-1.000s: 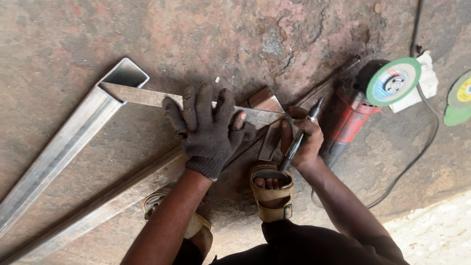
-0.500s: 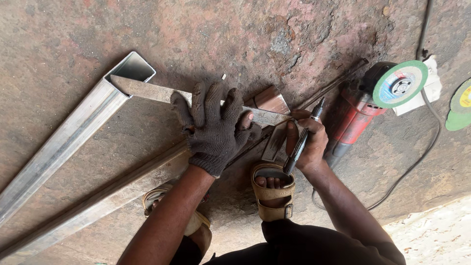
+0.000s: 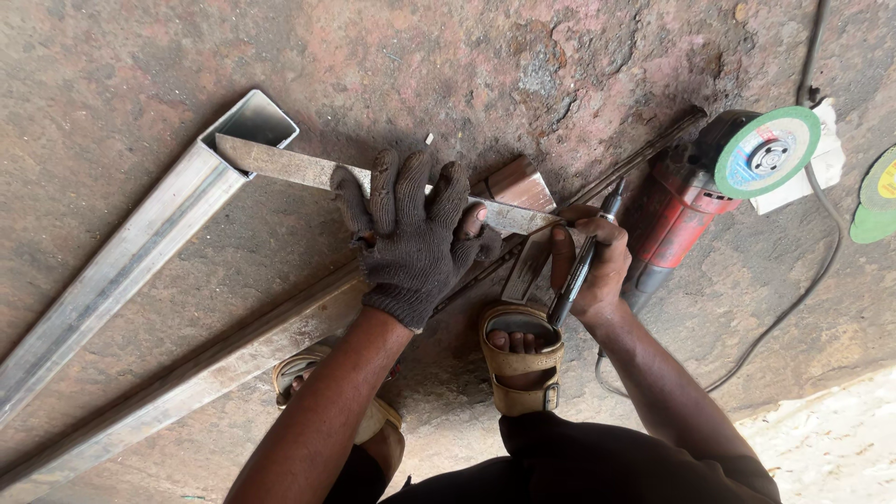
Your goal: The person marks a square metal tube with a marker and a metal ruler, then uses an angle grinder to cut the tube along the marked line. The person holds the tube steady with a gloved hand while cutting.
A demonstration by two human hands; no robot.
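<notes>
The left hand [image 3: 411,238] wore a dark knit glove and lay flat, fingers spread, pressing down on a flat steel strip [image 3: 280,165] — not clasped round it, simply bearing on it from above. The strip ran slantwise from the open mouth of a square tube [image 3: 140,252] at the upper left down to the right, passing under the glove and coming out beside the bare right hand [image 3: 593,266]. That hand was closed on a dark marker [image 3: 583,266] (held like a pen), its tip up near the strip's right end. A second, longer tube [image 3: 215,364] lay across the rough reddish floor [image 3: 467,65] below the first, reaching in under the gloved wrist. Two sandalled feet showed beneath the hands — the right sandal [image 3: 523,359] just below the marker. To the right, near the marker hand, lay a red grinder [image 3: 686,210] with a green disc [image 3: 767,151], its cord [image 3: 803,289] looping away over the floor.
</notes>
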